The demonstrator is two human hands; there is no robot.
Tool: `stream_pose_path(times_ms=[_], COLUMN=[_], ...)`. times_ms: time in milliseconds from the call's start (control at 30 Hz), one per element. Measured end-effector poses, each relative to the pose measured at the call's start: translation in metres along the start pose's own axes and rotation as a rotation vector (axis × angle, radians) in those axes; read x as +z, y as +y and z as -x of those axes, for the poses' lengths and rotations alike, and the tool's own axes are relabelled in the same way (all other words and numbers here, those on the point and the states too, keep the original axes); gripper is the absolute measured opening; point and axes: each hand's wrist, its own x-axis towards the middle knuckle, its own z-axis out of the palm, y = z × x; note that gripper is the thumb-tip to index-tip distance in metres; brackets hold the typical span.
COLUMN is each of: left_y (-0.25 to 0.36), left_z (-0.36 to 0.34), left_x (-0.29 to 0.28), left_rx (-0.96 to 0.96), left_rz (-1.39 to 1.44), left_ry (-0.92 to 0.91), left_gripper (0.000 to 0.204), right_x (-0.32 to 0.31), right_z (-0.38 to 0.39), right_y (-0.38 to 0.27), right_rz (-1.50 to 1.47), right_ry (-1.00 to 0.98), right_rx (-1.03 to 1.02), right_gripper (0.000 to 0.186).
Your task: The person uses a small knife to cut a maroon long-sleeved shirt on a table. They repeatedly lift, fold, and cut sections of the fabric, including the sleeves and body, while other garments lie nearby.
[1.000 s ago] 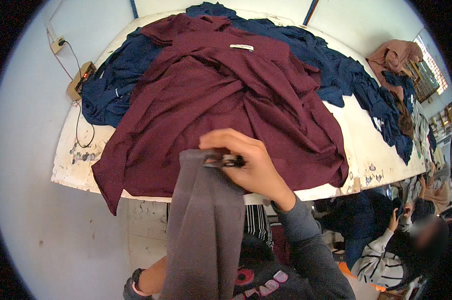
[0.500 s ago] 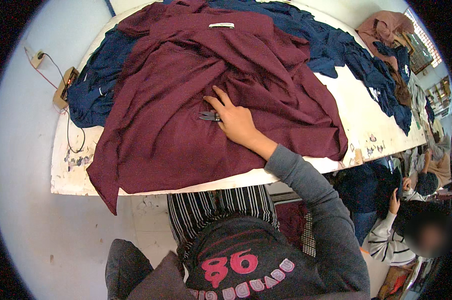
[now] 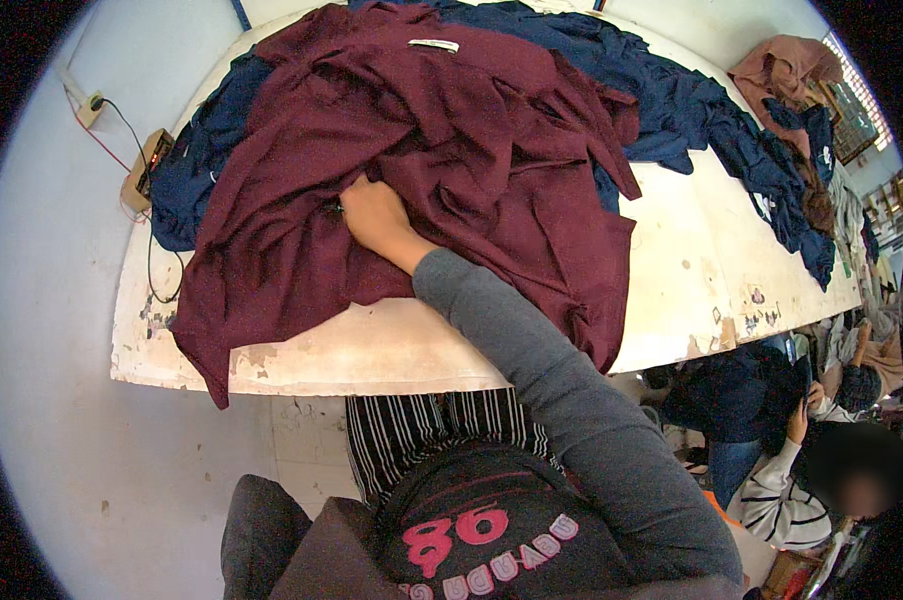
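Note:
A maroon garment [image 3: 302, 250] with a small white label near its far edge lies spread and rumpled on the white table. My right hand [image 3: 377, 215] is closed on a fold near its middle, gathering the cloth. A small dark tip, apparently of the thread snips [image 3: 340, 208], pokes out at the left of this hand; the rest is hidden. Creases run outward from the gripped spot. At the lower left only my left sleeve [image 3: 262, 530] shows, hanging below the table, and my left hand is out of sight.
Navy garments [image 3: 672, 100] lie heaped along the far and right sides of the table [image 3: 372, 350]. A wired box [image 3: 150, 165] stands at the left edge, its cord looping down. A brownish-pink cloth [image 3: 787, 65] sits far right. A co-worker [image 3: 787, 500] is at the lower right.
My right hand has moved left and closed on the cloth, where its fingers were stretched out before. The garment's near edge is drawn up, baring the table front. The snips are now mostly hidden.

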Motion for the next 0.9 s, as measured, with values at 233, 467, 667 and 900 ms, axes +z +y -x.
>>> stream_pose_path(times_ms=[233,467,667,900], left_y=[0.0,0.0,0.005,0.014], left_z=[0.001,0.005,0.005,0.012], left_x=[-0.005,-0.007,-0.008,-0.018], left_rx=[-0.013,-0.013,0.022,0.065], left_rz=[-0.011,-0.014,-0.026,-0.016], left_ry=[0.02,0.042,0.044,0.035], left_gripper=[0.026,0.026,0.026,0.026], right_x=[0.006,0.004,0.009,-0.084], right_z=[-0.017,-0.016,-0.02,-0.021], right_y=[-0.002,-0.008,0.003,0.009], right_rz=[-0.057,-0.018,-0.068,0.023], right_ry=[-0.028,-0.02,-0.052,-0.678], right_rx=[0.017,0.019,0.044,-0.04], right_gripper=[0.018,0.021,0.021,0.046])
